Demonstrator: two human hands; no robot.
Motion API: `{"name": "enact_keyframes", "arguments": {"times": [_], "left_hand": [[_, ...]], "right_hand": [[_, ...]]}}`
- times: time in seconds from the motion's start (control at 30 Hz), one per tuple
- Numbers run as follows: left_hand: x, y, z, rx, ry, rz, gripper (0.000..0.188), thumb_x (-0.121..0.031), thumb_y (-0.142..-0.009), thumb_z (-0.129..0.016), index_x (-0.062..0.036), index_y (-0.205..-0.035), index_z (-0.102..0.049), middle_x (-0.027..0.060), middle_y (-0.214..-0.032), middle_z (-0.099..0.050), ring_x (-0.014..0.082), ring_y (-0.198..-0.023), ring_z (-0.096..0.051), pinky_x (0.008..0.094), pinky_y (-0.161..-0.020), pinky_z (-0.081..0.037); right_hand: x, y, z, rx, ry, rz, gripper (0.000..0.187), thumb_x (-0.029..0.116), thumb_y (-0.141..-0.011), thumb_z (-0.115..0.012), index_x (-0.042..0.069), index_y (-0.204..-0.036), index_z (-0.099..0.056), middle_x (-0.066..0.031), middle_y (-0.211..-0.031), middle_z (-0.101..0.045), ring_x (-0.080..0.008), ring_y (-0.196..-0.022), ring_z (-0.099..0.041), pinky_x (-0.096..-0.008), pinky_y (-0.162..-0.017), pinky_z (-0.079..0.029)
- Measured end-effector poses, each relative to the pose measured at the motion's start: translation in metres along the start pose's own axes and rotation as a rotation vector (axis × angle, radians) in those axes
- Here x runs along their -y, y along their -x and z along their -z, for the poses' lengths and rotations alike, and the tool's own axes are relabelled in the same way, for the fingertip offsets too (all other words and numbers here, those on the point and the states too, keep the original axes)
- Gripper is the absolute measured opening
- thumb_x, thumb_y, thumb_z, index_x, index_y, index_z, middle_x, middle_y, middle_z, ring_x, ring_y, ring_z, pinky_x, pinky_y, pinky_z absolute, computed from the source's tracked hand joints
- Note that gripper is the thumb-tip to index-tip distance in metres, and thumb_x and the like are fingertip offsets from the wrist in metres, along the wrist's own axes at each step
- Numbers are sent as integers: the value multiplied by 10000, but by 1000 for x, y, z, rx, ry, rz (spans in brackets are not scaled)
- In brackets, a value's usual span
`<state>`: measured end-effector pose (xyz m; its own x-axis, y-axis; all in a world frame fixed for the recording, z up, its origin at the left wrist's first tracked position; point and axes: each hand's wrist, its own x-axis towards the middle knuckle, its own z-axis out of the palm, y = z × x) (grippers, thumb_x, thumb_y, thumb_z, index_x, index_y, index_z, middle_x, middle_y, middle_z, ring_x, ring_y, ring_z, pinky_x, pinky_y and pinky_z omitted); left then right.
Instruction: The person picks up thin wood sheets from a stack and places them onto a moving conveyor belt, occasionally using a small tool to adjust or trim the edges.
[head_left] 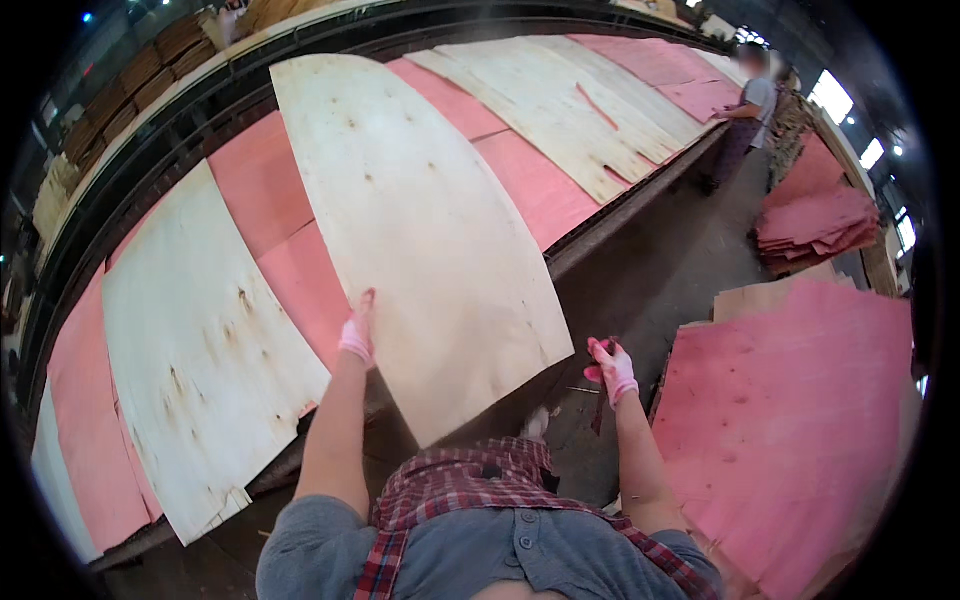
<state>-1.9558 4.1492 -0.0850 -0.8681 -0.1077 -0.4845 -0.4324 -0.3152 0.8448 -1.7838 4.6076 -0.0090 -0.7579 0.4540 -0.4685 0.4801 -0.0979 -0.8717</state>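
Note:
A large pale wood veneer sheet (430, 230) with small knots lies slanted across the long table, its near end jutting over the front edge toward me. My left hand (359, 330), in a pinkish-white glove, grips the sheet's left edge, with fingers pointing up along it. Just off the sheet's near right corner, my right hand (612, 368), also gloved and stained pink, is closed around a thin dark reddish strip (599, 412) that hangs below the fingers. The strip looks like a veneer scrap. My right hand does not touch the sheet.
Pink sheets (290, 270) and other pale veneer sheets (200, 350) cover the long table. A stack topped with a pink sheet (790, 420) stands at my right, with a smaller pink pile (815, 215) beyond. A person (745, 110) stands by the table's far right.

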Motion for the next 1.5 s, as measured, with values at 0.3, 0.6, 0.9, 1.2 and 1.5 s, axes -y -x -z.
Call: {"name": "enact_keyframes", "arguments": {"times": [0.3, 0.6, 0.9, 1.2, 1.5], "left_hand": [[84, 109, 1, -100, 178, 321, 511, -428, -919, -476, -90, -1301, -457, 89, -1282, -515, 244, -1164, -494, 349, -975, -393], [135, 151, -183, -234, 588, 130, 515, -469, -921, -419, -71, -1239, -494, 68, -1162, -577, 235, -1020, -566, 408, -900, -455], [109, -23, -187, -805, -159, 2, 602, -306, -775, -695, -2, -1243, -469, 100, -1112, -574, 215, -1013, -521, 336, -877, -419], [55, -116, -185, -770, -208, 65, 640, -372, -779, -678, 20, -1240, -469, 120, -1162, -559, 223, -1039, -513, 349, -875, -417], [25, -121, -187, -738, -231, 103, 405, -285, -791, -681, -20, -1077, -570, 72, -963, -612, 179, -866, -555, 313, -753, -443]], "right_hand": [[-60, -199, 45, 97, -25, -420, 767, 421, -700, -772, 114, -1276, -371, -62, -942, -558, -193, -547, -584, -358, -520, -524], [-9, -312, 89, 80, -513, -589, 79, 283, -829, -609, 214, -853, -637, 42, -648, -535, -92, -482, -466, -251, -467, -454], [102, -379, 46, 140, -433, -411, 172, 278, -820, -677, 130, -779, -600, 43, -646, -517, -86, -469, -443, -260, -442, -435], [146, -452, 6, 272, -204, -326, 263, 281, -775, -724, 116, -905, -565, -5, -762, -569, -138, -548, -517, -277, -497, -468], [128, -495, 17, 379, -118, -438, 364, 324, -785, -705, 63, -1010, -586, -61, -734, -590, -183, -541, -543, -312, -492, -454]]}}
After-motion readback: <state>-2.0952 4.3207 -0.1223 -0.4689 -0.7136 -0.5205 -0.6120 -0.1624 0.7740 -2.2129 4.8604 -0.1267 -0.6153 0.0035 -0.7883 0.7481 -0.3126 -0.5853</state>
